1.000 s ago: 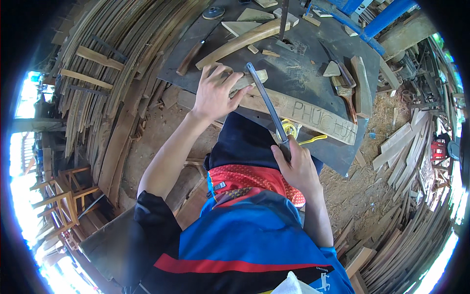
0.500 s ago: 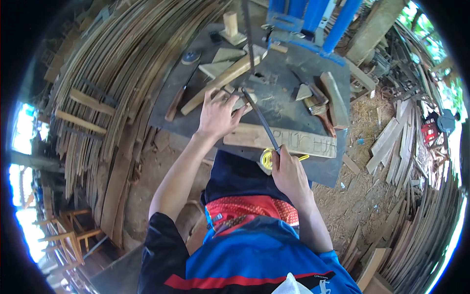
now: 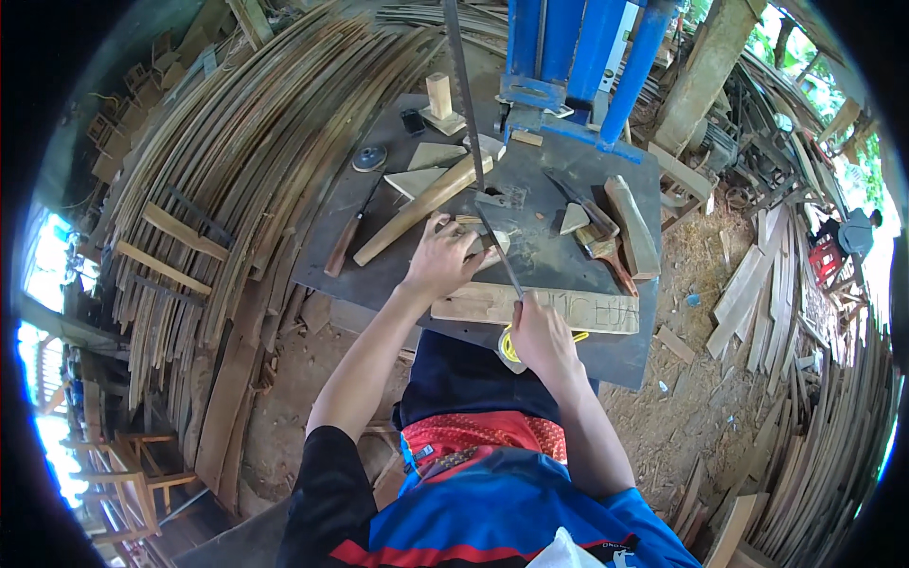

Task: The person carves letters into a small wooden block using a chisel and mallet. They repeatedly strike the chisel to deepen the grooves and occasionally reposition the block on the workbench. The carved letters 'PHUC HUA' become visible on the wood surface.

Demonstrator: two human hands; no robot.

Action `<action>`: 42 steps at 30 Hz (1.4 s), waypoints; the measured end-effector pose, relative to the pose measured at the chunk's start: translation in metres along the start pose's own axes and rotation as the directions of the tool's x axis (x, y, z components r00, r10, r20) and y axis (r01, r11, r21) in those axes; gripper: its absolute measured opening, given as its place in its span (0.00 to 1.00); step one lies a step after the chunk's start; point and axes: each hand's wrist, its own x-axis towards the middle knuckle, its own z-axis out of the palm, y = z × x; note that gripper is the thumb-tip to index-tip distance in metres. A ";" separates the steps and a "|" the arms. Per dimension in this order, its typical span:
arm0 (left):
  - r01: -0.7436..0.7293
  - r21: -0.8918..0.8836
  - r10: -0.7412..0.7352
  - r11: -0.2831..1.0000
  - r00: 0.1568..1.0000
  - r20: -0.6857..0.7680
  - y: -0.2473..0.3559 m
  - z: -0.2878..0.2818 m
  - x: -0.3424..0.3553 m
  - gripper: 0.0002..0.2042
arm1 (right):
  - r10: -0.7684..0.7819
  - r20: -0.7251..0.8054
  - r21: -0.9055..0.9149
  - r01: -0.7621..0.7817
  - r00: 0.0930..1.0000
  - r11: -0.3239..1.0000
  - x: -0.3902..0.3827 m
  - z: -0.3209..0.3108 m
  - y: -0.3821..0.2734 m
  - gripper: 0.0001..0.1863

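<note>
Here's the small wood block (image 3: 486,249) over the near half of the dark table (image 3: 559,268), pinched between the left hand's (image 3: 443,257) thumb and curled fingers, while the file (image 3: 508,269) slants across it, contact too fine to call! The right hand (image 3: 543,331) has its fingers wrapped round the file's near end, above the yellow tape measure (image 3: 509,348) and just by the marked board (image 3: 473,305); beyond, a curved timber (image 3: 417,216) lies left of the upright saw blade (image 3: 462,95).
</note>
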 end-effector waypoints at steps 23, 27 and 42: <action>0.080 0.043 -0.086 0.996 0.984 0.154 -0.012 -0.009 0.005 0.22 | 0.074 -0.029 -0.092 -0.076 0.997 0.993 -0.035 -0.060 0.027 0.12; 0.072 0.080 -0.076 0.994 0.996 0.046 -0.010 -0.002 -0.004 0.22 | 0.016 0.001 -0.008 -0.016 1.000 1.000 -0.016 -0.039 0.005 0.14; 0.129 0.015 -0.129 0.992 0.979 0.158 -0.007 -0.009 0.006 0.21 | -0.050 0.039 -0.074 0.052 0.998 0.996 0.023 -0.002 -0.002 0.14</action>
